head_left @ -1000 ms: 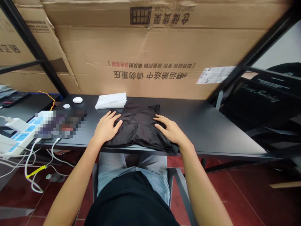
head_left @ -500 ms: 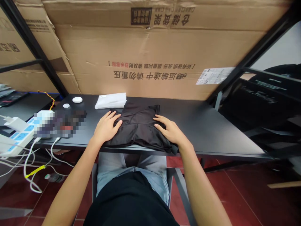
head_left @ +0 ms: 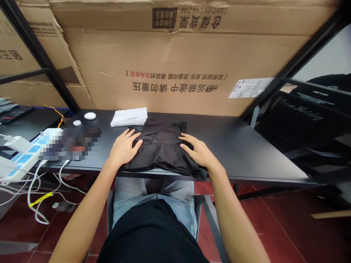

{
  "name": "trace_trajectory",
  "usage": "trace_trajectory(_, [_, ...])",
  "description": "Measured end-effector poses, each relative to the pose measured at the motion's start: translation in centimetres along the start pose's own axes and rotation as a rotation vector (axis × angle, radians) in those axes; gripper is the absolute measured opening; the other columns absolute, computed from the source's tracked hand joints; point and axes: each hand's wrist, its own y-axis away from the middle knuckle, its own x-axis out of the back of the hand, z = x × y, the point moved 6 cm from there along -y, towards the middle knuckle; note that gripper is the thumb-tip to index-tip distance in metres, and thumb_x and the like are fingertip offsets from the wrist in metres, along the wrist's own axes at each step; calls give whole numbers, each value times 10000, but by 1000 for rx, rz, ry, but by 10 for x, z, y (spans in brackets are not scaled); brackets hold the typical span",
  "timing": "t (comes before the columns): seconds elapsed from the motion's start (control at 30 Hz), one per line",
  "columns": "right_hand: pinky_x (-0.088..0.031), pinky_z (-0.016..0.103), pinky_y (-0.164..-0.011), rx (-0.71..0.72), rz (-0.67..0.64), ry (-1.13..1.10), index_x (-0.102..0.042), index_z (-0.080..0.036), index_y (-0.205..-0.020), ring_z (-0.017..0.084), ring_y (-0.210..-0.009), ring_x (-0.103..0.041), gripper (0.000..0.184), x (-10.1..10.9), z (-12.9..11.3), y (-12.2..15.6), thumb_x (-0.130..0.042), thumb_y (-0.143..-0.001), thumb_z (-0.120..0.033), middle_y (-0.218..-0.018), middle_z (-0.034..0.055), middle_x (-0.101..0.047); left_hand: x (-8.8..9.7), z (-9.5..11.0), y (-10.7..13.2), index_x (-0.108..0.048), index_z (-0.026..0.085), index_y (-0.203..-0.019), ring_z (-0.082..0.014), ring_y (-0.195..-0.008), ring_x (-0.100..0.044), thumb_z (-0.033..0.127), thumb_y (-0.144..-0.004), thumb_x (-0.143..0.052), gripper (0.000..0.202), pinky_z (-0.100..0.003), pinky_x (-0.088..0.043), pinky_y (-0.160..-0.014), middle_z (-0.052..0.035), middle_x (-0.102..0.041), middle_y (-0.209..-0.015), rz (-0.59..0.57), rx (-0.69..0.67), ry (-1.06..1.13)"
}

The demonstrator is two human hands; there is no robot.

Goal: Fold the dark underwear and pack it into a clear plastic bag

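A black garment (head_left: 161,146), smooth and seamed, lies folded on the black desk (head_left: 236,149) in front of me. Its near edge reaches the desk's front edge. My left hand (head_left: 124,148) rests on the garment's left side, fingers stretched out and the thumb apart. On the opposite side, my right hand (head_left: 197,149) lies over the garment's right edge with its fingers extended. Neither hand grips the cloth. Just behind the garment sits a stack of white sheets or flat packets (head_left: 128,117).
Large cardboard (head_left: 175,54) stands along the desk's back between black metal posts. To the left are a white power strip (head_left: 34,149) with cables, a white oval case (head_left: 90,115), a small white disc (head_left: 77,123) and a blurred patch. A plastic bottle (head_left: 63,207) lies on the floor.
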Motion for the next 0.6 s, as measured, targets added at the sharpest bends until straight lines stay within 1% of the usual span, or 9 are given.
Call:
trace_trajectory(0.13, [-462,621,-1360,2,0,0,-778,-312,-1460,361,-1571,-621,417,0,-1,0,-614,-1117,-481,-1676,86,-665,0,0,0,-712,254,-1598,-344,-1695,-453,518,-1158,-481,562,-533,-410,-1397,-79,-593,-1738,2,-2,2])
trace_trajectory(0.33, [-452,592,-1373,1,-1,8,-779,-302,-1459,355,-1577,-615,420,-1,0,0,-610,-1121,-485,-1671,87,-669,1,1,0,-708,263,-1601,-325,-1697,-451,528,-1161,-476,564,-503,-393,-1406,-64,-596,-1739,-4,9,-9])
trace_trajectory(0.47, [-454,601,-1370,1,-4,6,-772,-289,-1465,356,-1581,-612,430,-1,1,0,-607,-1121,-488,-1678,95,-663,0,0,0,-707,257,-1602,-333,-1699,-447,525,-1166,-463,567,-521,-401,-1400,-76,-592,-1741,-1,3,-5])
trace_trajectory(0.6, [-461,618,-1363,4,1,-1,-775,-305,-1458,358,-1577,-615,417,-1,1,0,-614,-1118,-485,-1676,87,-665,-1,-1,0,-709,276,-1600,-329,-1694,-456,529,-1161,-478,557,-519,-421,-1390,-58,-604,-1732,6,4,-6])
